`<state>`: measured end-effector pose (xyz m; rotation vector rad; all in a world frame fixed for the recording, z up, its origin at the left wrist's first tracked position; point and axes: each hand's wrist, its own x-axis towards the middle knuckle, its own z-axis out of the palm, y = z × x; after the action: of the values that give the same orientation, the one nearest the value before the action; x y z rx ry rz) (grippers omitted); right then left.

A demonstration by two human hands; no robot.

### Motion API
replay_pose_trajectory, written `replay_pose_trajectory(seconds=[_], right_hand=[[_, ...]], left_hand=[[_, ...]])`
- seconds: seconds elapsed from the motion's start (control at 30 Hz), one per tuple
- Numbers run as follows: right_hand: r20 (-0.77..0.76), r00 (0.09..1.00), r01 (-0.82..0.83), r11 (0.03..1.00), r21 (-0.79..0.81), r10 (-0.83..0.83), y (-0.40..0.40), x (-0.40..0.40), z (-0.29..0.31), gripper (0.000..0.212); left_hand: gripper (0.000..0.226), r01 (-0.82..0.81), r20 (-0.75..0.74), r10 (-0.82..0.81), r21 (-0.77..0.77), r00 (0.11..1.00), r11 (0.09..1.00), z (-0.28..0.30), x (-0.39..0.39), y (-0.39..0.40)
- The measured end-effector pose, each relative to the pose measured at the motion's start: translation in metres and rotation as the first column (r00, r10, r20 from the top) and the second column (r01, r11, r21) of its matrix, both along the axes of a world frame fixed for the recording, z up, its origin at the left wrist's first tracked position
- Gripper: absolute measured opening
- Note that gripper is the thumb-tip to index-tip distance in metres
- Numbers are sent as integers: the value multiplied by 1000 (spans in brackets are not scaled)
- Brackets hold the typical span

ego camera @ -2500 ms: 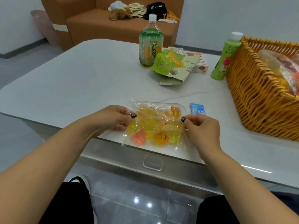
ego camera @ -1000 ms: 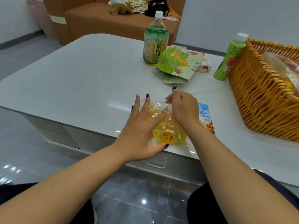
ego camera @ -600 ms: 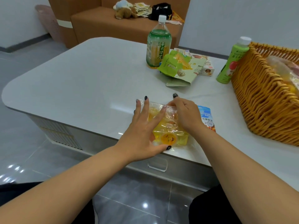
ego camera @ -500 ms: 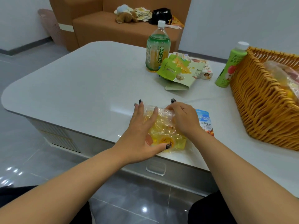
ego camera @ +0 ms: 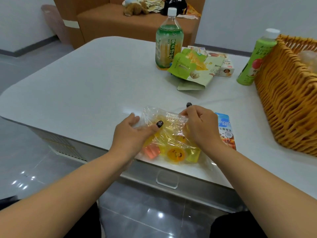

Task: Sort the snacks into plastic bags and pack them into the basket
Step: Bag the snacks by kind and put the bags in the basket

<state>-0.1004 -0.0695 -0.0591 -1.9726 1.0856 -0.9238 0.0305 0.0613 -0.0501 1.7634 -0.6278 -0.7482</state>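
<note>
Bag: clear plastic bag (ego camera: 169, 134) of jelly cups lies at the near edge of the desk (ego camera: 85, 86), between both hands, open end facing away from the person.
L hand: left hand (ego camera: 133, 133) is on the bag's left side, thumb laid over the film; whether the other fingers curl under it, can't tell.
R hand: right hand (ego camera: 201, 127) has its fingers curled, pinching the crumpled mouth of the bag at its far right corner.
Contents: jelly cups (ego camera: 175, 152), yellow, orange and one reddish, bunched toward the near end, below both sets of fingers.
Handling: film looks thin, soft, slippery; cups loose inside, so the load prob. shifts and sags when lifted. Light overall. Cup lids could dent if squeezed.
Where to grip: best at the gathered mouth, w/ a palm under the cup cluster.
Nearby: blue sachet (ego camera: 224, 129) just right of the R fingers, partly under the wrist.
Basket: wicker basket (ego camera: 288, 100) well to the right of the R fingers; already holds a filled bag.
</note>
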Motion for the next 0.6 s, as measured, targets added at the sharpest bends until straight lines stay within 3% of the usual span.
replay_pose_trajectory(seconds=[0.07,0.1,0.17,0.2,0.23,0.27,0.33,0.4,0.5,0.6], right_hand=[[-97,994,-59,992,-113,48,0,-2,0,29],[-162,985,-97,958,-269,54,0,-4,1,30],[-252,963,-236,758,-608,97,-1,-4,7,39],[-289,944,-318,658,-683,156,-3,-3,9,44],[-326,915,-401,626,-669,237,-4,-3,13,50],[-359,874,-483,666,-568,328,-5,-2,17,59],[-370,777,-596,785,-171,509,-8,-3,32,86],[-388,715,-586,801,120,581,-16,-7,42,95],[-399,679,-550,787,280,617,-25,-15,47,88],[-443,628,-547,768,332,639,-27,-20,49,96]], left_hand=[[94,20,-53,-20,4,998,1000,0,8,-1],[89,57,-90,-58,-14,994,998,-1,11,-1],[69,127,-162,-135,-57,977,990,-4,17,-1],[59,152,-189,-163,-72,968,986,-3,19,-1],[51,173,-205,-188,-88,961,981,-3,21,-2],[47,194,-212,-210,-95,954,976,-2,23,-2],[49,227,-205,-241,-88,949,970,0,27,-2],[58,253,-157,-261,-69,952,965,2,28,-1],[51,347,-102,-352,-61,930,936,9,27,2],[47,478,-96,-476,-10,874,878,18,27,4]])
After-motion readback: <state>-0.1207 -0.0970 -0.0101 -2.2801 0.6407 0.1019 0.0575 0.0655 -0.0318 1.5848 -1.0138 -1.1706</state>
